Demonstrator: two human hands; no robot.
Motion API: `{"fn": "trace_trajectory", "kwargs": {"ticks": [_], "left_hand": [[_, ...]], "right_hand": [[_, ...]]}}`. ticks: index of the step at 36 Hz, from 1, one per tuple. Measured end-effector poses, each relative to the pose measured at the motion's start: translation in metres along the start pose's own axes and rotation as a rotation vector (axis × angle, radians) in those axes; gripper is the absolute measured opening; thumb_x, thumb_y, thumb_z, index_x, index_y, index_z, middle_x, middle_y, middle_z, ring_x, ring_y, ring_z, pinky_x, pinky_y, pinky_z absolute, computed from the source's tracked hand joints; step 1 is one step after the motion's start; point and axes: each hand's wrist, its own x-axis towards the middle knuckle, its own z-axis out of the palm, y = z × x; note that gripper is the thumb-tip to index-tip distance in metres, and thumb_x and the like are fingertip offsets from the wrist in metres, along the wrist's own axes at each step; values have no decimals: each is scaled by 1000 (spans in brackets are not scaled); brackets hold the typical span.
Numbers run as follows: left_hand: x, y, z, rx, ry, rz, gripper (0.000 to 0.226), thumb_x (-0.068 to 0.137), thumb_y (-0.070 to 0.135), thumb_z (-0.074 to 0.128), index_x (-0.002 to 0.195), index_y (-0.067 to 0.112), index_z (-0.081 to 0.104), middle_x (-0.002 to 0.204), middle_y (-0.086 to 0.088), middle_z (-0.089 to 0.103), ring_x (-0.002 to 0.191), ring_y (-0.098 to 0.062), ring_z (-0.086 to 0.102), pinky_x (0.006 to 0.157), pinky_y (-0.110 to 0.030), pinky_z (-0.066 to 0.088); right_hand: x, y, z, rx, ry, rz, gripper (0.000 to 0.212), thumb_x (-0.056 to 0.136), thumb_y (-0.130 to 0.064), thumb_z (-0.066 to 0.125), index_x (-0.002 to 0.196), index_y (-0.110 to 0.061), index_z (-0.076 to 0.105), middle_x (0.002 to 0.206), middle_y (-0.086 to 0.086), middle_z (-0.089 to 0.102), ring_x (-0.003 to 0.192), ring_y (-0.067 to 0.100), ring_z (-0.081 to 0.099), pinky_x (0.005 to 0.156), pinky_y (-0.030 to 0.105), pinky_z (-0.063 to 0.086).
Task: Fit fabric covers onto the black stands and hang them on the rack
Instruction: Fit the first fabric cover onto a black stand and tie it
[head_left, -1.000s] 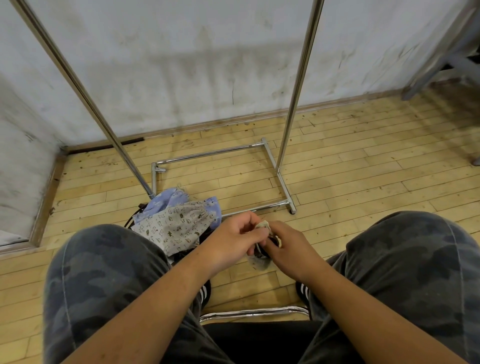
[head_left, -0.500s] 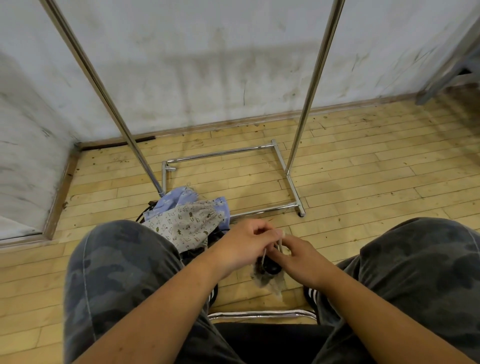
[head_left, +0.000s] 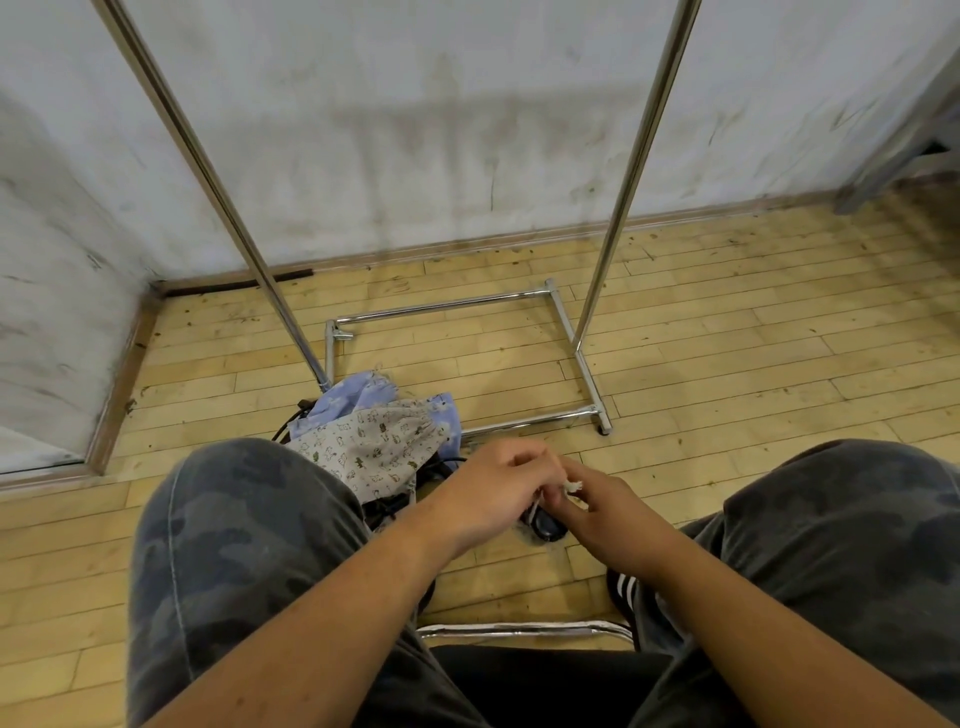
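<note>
My left hand and my right hand meet between my knees. Both pinch a pale cord, whose frayed white end sticks up by my right thumb. Under the fingers hangs a small black stand, mostly hidden; I cannot tell how much cover is on it. On the floor to the left lies a heap of fabric covers, a cream printed one over a blue one, with black stands poking out beneath. The chrome rack stands in front of me.
The rack's two uprights rise out of view and its base frame rests on the wooden floor. A white wall runs behind it. A chrome chair edge sits between my legs. Grey furniture stands at the far right.
The view has tilted up slightly. My hands have drawn the cord tighter and the loose fabric that hung below them a second ago is no longer seen.
</note>
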Motion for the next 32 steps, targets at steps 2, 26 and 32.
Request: {"fn": "trace_trajectory", "kwargs": {"ticks": [2, 26, 32], "left_hand": [[1, 0, -1, 5, 0, 11, 27, 96, 20, 57, 70, 15, 62, 65, 5, 58, 53, -1, 45, 58, -19, 36], [8, -12, 2, 100, 80, -112, 32, 98, 32, 54, 68, 23, 62, 57, 7, 53, 57, -12, 43, 67, -31, 41], [5, -8, 1, 103, 56, -44, 33, 98, 27, 55, 67, 21, 63, 55, 5, 54, 55, -11, 45, 67, -31, 45]], "right_hand": [[1, -1, -2, -13, 13, -7, 30, 104, -36, 57, 131, -49, 57, 125, -28, 65, 121, -9, 56, 97, 8, 43], [6, 5, 7, -30, -119, 151, 27, 106, -48, 48, 130, -46, 59, 123, -17, 68, 114, 0, 60, 100, 27, 48], [7, 2, 4, -21, -84, 117, 20, 105, -46, 50, 112, -65, 53, 112, -22, 66, 105, -5, 60, 88, 19, 46]]}}
